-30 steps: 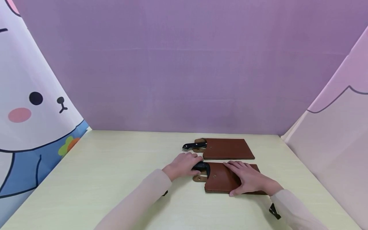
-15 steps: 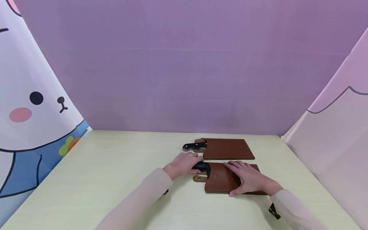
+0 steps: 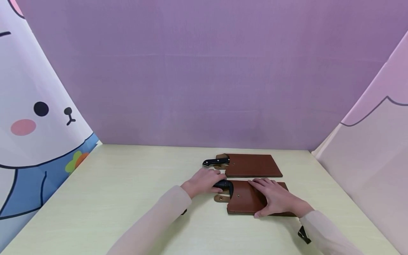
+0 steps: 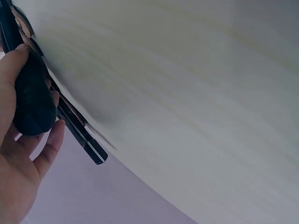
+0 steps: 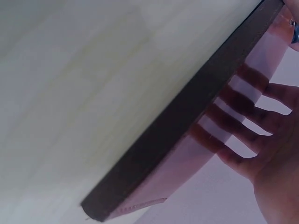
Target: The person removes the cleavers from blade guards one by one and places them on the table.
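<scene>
My left hand [image 3: 203,183] grips the black handle [image 3: 224,184] of a knife whose blade is hidden inside the nearer brown leather sheath [image 3: 239,205]. In the left wrist view, thumb and fingers lie on either side of this thick rounded handle [image 4: 35,100]. My right hand [image 3: 275,198] rests on the sheath's right half, fingers spread toward the far side and thumb at the near edge. The right wrist view shows nearly straight fingers [image 5: 240,123] touching the glossy sheath face. A strap [image 3: 221,198] with a metal snap sticks out left, below the handle.
Behind lies a second brown sheath [image 3: 253,165], holding a knife with a black riveted handle [image 3: 215,162] that points left. Both sheaths lie flat on the pale table [image 3: 134,177]. A purple backdrop [image 3: 204,78] stands along the far edge, with printed panels at both sides.
</scene>
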